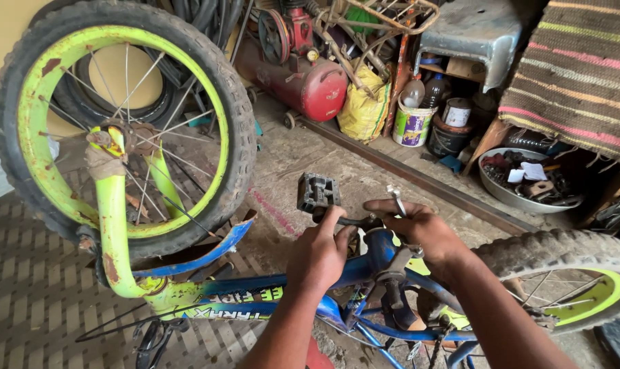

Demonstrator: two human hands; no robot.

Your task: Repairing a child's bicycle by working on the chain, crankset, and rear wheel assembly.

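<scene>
The left hand (318,254) wraps loosely around the crank arm (344,221) below the black pedal (317,192) of the upturned blue bicycle frame (365,263); the right hand (419,229) pinches a small metal spanner (396,200) at the crank hub

Soft, even daylight fills the view, with no hard-edged shadows. Both hands are evenly lit: the left hand (318,254) and right hand (419,232) stay sharp, with a faint sheen on the knuckles. Up and left of them, the lime wheel rim (33,102) is bright and saturated. Far above the hands, under the stool (470,31), clutter sinks into shade. Wide-angle distortion bows the tyres near the edges, and the forearms below the hands soften slightly
</scene>
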